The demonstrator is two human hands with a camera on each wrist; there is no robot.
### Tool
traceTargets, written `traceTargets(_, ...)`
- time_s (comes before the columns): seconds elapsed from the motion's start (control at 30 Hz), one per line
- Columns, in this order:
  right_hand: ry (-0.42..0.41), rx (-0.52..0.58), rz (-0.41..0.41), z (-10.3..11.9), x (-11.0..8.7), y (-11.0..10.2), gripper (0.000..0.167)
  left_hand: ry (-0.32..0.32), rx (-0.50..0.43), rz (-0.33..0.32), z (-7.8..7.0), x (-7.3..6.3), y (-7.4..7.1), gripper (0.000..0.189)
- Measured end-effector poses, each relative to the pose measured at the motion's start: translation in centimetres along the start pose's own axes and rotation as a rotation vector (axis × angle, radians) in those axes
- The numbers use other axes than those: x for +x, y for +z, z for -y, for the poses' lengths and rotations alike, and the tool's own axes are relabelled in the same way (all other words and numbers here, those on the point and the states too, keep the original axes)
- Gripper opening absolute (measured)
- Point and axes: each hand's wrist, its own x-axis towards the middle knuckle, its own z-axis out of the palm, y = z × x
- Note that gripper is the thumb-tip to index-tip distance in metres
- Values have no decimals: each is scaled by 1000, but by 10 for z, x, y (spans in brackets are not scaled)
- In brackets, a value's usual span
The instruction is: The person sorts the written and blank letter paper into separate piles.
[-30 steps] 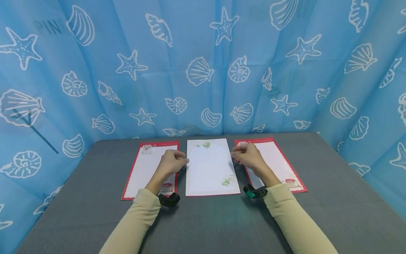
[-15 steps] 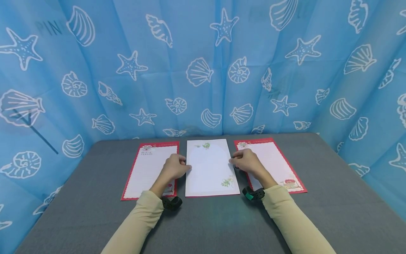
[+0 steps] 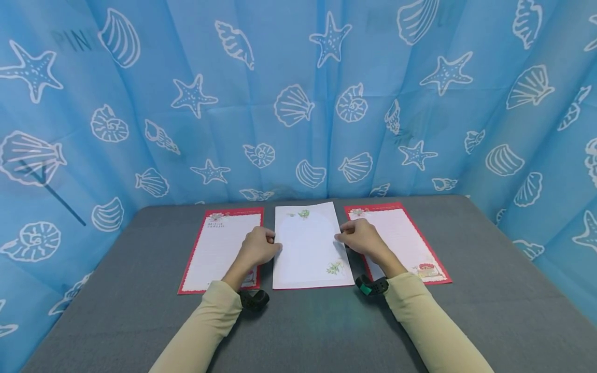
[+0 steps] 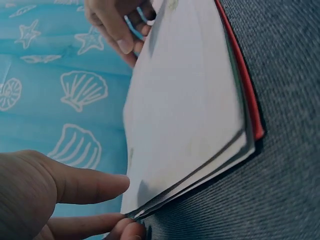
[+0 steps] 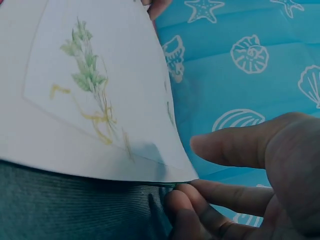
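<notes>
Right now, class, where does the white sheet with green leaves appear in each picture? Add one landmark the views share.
Head: the white sheet is below centre, between the left hand and right hand.
Left wrist: the white sheet runs from the top edge down through the centre.
Right wrist: the white sheet fills the upper left, leaf print clear.
Shared landmark: the blue curtain with white shells.

Pale khaki sleeves (image 3: 200, 326) end at black wristbands (image 3: 254, 300), one marked green
</notes>
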Motion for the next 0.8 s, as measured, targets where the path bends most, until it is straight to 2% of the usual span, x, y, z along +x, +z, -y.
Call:
traceTargets(0.13, 4, 86, -12, 1, -1, -2, 39, 4, -39, -32, -1, -1, 0, 29)
traceTargets(0.2, -1, 138, -22, 1, -1, -2, 38, 1, -82, -51, -3, -2, 1, 36)
traceTargets(0.3, -24, 196, -29, 0, -1, -4, 37, -7, -151, -66, -5, -3, 1, 37)
traceTargets(0.5, -31, 254, -48, -3, -1, -15, 33, 17, -288, -72, -11, -5, 6, 35)
traceTargets(0.8, 18, 318, -67, -9, -3, -37, 35, 35, -415, -79, -24, -7, 12, 34)
